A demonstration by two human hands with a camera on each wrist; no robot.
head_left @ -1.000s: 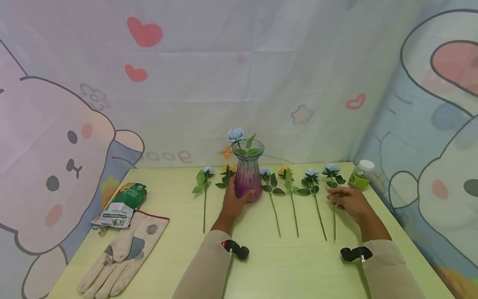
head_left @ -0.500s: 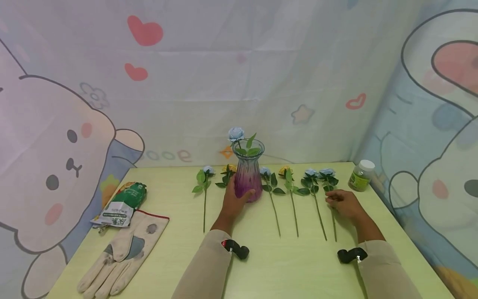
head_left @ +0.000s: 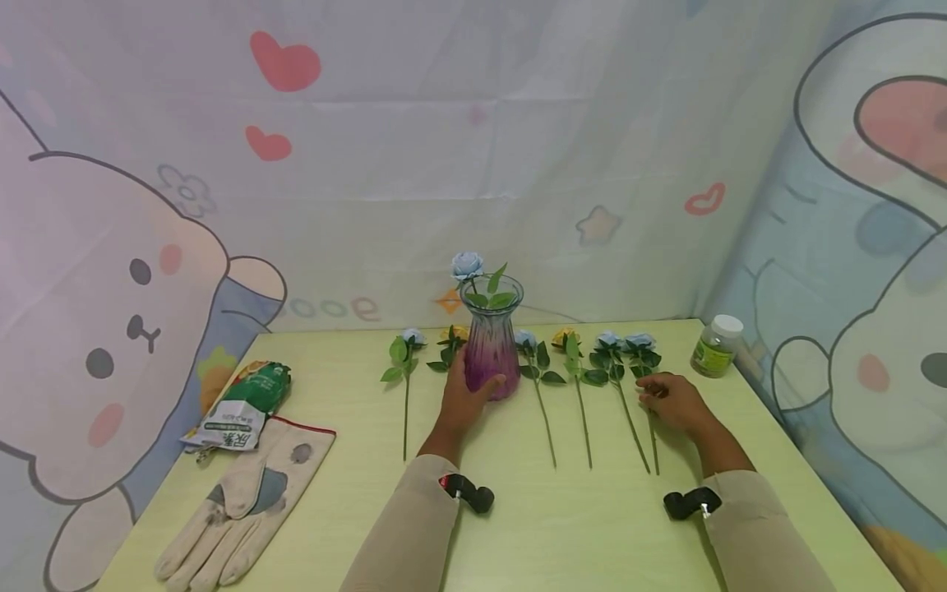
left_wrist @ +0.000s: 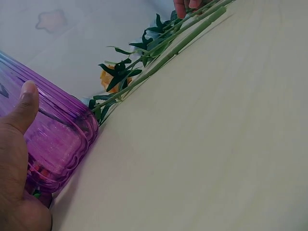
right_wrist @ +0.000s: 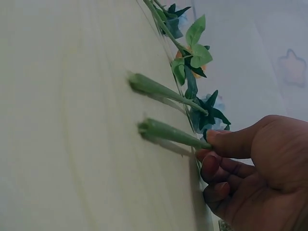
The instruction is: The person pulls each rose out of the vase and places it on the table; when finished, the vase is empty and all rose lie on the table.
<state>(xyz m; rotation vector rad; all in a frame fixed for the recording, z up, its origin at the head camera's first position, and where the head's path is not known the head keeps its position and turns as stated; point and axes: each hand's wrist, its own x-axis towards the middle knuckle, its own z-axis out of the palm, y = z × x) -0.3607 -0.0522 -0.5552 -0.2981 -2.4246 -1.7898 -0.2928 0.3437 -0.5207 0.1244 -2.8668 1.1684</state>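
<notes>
My left hand (head_left: 463, 401) grips the lower part of a purple glass vase (head_left: 491, 349), its thumb across the front. One blue rose (head_left: 468, 265) with green leaves stands in the vase. On the right, my right hand (head_left: 675, 400) pinches the stem of the rightmost blue rose (head_left: 640, 340) between thumb and fingers, as the right wrist view shows at its stem (right_wrist: 173, 135). Just left of it lies another blue rose (head_left: 609, 339), their leaves close together. Further left are a yellow rose (head_left: 565, 336) and a blue rose (head_left: 526, 339).
Left of the vase lie a yellow rose (head_left: 454, 335), partly hidden, and a blue rose (head_left: 413, 336). A white-capped jar (head_left: 716, 347) stands at the right back. A glove (head_left: 247, 501) and a green-and-white packet (head_left: 244, 409) lie at the left of the table (head_left: 562, 534).
My right hand has shifted left with the rightmost blue rose, and the blue rose beside it has moved slightly left too. My left hand and the vase have stayed in place.
</notes>
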